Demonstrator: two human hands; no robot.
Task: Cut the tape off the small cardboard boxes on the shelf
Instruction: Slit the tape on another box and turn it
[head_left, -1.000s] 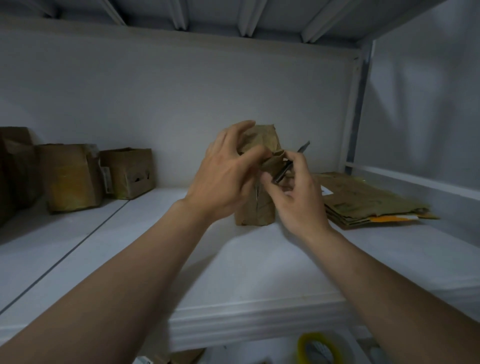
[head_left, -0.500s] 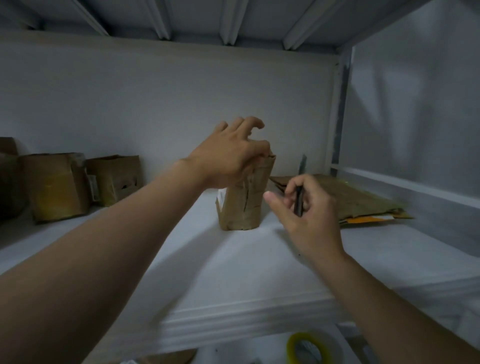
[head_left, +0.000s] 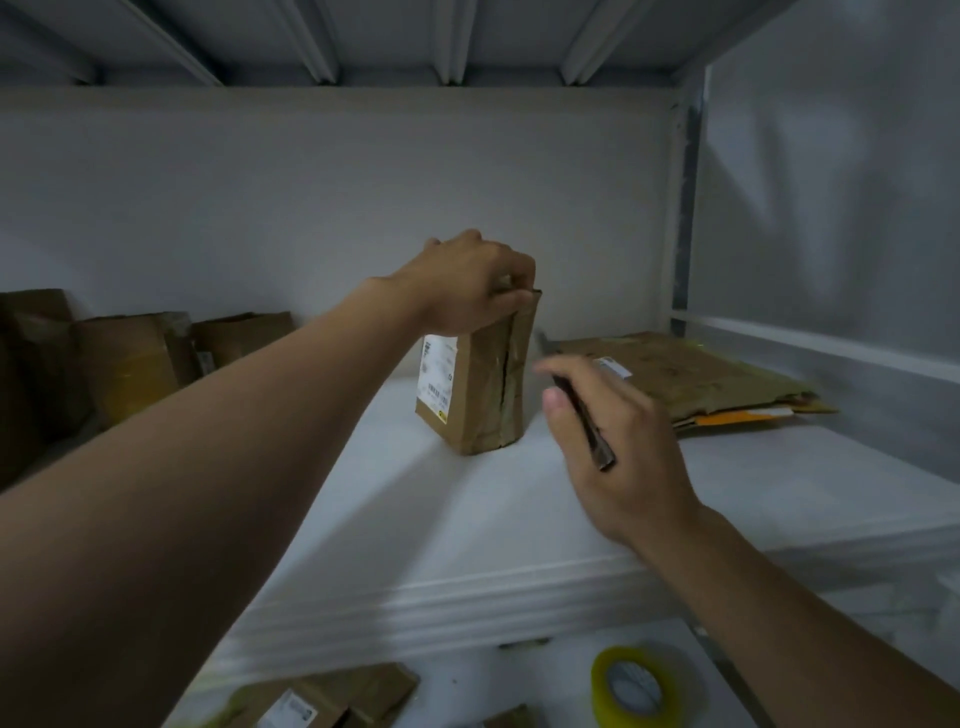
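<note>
A small brown cardboard box (head_left: 485, 384) stands upright on the white shelf (head_left: 467, 509), with a white label on its left face and a dark slit down its front. My left hand (head_left: 470, 286) grips the box's top edge from above. To the right of the box, my right hand (head_left: 608, 447) holds a thin dark cutter (head_left: 584, 421), its blade end pointing up toward the box. The blade tip is blurred and does not touch the box.
Several more brown boxes (head_left: 135, 358) stand at the back left of the shelf. A pile of flattened cardboard (head_left: 680, 374) lies at the right, near the metal upright (head_left: 683, 208). On the level below lie a yellow tape roll (head_left: 636, 686) and a flattened box (head_left: 332, 696).
My left hand has closed down onto the box's top. My right hand has dropped to the right of the box with the cutter. The box now stands farther back.
</note>
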